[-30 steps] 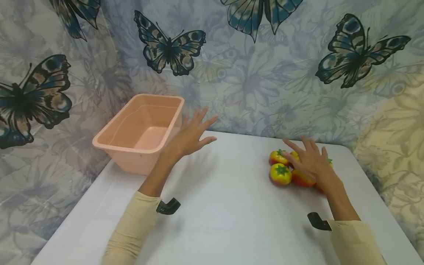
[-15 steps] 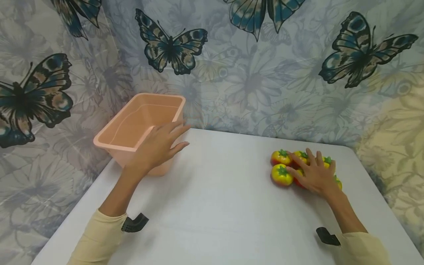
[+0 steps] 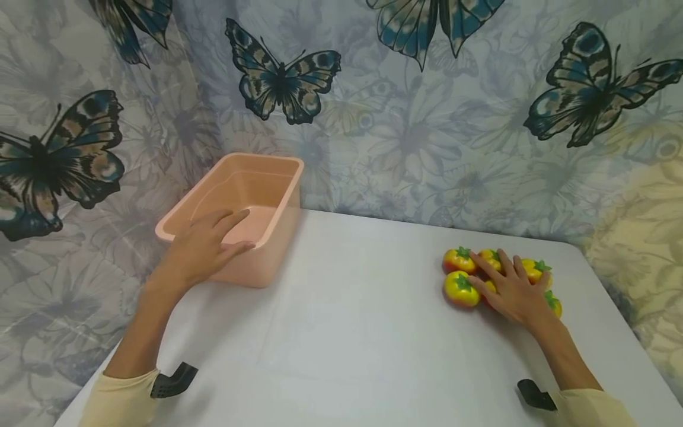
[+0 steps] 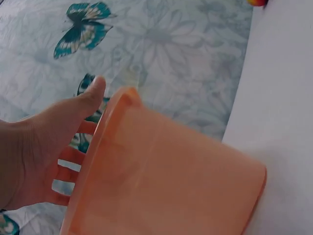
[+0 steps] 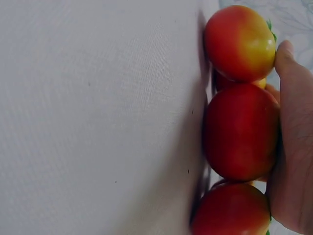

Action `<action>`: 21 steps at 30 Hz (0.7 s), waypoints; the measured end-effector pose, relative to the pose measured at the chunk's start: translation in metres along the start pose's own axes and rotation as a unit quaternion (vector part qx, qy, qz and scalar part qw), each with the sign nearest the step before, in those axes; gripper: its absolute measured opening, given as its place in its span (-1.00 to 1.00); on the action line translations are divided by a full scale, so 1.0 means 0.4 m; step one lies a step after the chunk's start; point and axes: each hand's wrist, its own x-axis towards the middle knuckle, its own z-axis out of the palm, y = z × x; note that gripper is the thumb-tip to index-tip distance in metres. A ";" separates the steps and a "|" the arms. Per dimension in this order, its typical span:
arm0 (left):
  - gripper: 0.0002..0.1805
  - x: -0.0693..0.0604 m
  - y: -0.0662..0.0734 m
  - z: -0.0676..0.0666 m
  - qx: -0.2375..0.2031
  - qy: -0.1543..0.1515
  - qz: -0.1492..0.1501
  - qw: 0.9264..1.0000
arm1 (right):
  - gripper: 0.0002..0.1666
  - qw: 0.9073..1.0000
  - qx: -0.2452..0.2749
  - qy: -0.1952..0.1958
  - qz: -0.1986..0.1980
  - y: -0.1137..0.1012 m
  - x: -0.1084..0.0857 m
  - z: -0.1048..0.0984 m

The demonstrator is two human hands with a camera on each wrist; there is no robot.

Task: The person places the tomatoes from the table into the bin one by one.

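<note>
A peach-coloured plastic tub (image 3: 278,243) stands at the back left of the white table. My left hand (image 3: 194,252) hovers over its near rim with fingers extended and thumb apart. In the left wrist view those fingers lie beyond the tub's rim (image 4: 95,147), holding nothing; contact is unclear. At the right, my right hand (image 3: 516,295) lies spread over a cluster of red-and-yellow tomatoes (image 3: 462,289) with green leafy tops. Its palm partly hides the middle ones. The right wrist view shows the thumb close beside one tomato (image 5: 239,44) and the palm against another (image 5: 242,132).
A cloth backdrop (image 3: 405,142) printed with butterflies and flowers rises behind the table and at its left. The white tabletop (image 3: 352,320) stretches between tub and tomatoes. A black wrist mount (image 3: 175,379) sits at the left cuff, another (image 3: 536,395) at the right.
My left hand has moved left and toward me, from beyond the tub's right side to over its near rim. My right hand has lowered onto the tomatoes, fingers spread.
</note>
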 end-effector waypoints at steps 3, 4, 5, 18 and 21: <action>-0.24 -0.027 -0.031 0.000 0.004 -0.006 -0.007 1.000 | -0.09 1.000 0.003 -0.001 0.001 0.002 -0.001 0.004; -0.23 -0.034 -0.039 0.001 0.008 -0.015 -0.010 1.000 | -0.09 1.000 0.003 0.000 0.001 0.002 -0.001 0.006; -0.25 -0.041 -0.045 0.002 0.014 -0.027 -0.014 0.999 | -0.10 1.000 0.003 0.001 0.001 0.002 -0.001 0.006; -0.59 -0.053 0.028 0.060 0.057 0.008 0.004 0.998 | -0.08 1.000 0.005 -0.011 0.002 0.008 -0.005 0.011; -0.55 -0.049 0.062 0.077 0.066 0.022 0.016 0.997 | -0.08 1.000 0.007 -0.013 -0.001 0.010 0.000 0.012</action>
